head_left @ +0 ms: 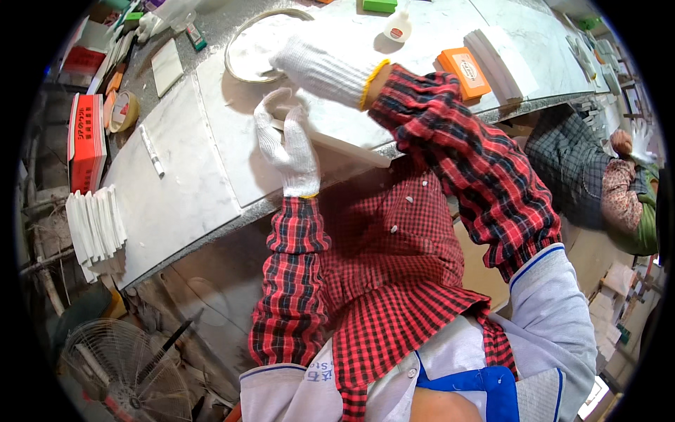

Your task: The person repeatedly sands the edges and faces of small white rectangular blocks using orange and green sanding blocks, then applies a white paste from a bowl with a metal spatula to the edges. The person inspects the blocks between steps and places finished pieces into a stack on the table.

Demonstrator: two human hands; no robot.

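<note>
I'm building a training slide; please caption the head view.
Left gloved hand holding a pale strip, right gloved hand at a round pan of white material.

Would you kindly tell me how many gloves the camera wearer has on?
2: one on the left hand, holding a pale slab; one on the right hand, near the round basin.

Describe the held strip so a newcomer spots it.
Find the pale marble-look worktop, then the white-gloved left hand over it. From that hand a thin white strip slants toward the picture's lower right. Unlike the row of white strips at the worktop's left end, it is held.
</note>
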